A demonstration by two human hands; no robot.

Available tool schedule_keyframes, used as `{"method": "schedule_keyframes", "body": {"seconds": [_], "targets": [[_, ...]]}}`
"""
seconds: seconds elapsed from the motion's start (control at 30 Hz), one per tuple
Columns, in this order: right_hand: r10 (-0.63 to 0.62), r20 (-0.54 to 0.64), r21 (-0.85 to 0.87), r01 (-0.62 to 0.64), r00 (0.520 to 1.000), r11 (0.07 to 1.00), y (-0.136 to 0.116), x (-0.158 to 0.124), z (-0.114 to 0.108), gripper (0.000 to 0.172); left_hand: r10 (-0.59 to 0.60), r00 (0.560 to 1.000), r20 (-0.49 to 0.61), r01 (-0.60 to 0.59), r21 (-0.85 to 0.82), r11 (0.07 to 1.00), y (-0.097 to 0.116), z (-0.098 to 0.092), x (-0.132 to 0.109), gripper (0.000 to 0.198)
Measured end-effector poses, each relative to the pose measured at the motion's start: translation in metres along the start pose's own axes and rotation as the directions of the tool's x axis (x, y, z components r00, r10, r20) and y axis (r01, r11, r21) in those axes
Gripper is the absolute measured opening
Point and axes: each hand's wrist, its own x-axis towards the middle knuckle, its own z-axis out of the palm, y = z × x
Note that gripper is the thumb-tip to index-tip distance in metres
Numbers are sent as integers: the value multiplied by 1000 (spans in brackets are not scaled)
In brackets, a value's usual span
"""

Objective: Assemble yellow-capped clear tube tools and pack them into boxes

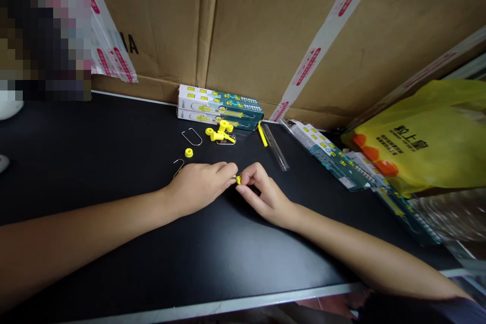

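My left hand is closed, its fingertips pinching a thin metal piece, mostly hidden. Against it, my right hand pinches a small yellow part between thumb and forefinger; the two hands nearly touch. Beyond them on the black table lie several yellow plastic parts beside a small metal spring piece. A yellow ring and a bent metal wire loop rest to the left. Another metal hook shows behind my left wrist. A yellow rod lies beside a clear tube.
Two stacked boxes stand against a large cardboard box. More flat boxes lie at right, near a yellow bag. The table's pale front edge runs below my arms.
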Motion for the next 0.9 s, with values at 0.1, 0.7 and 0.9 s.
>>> {"method": "schedule_keyframes", "body": {"seconds": [0.1, 0.7, 0.9], "targets": [[64, -8, 195, -61, 998, 979, -3, 4, -1, 15, -30, 999, 21, 31, -52, 998, 0, 0, 1, 15], [135, 36, 124, -138, 990, 983, 14, 8, -13, 23, 24, 997, 75, -23, -18, 1000, -2, -5, 3, 25], [146, -43, 147, -138, 988, 979, 18, 10, -16, 27, -27, 992, 123, 27, 0, 1000, -3, -5, 4, 30]]}}
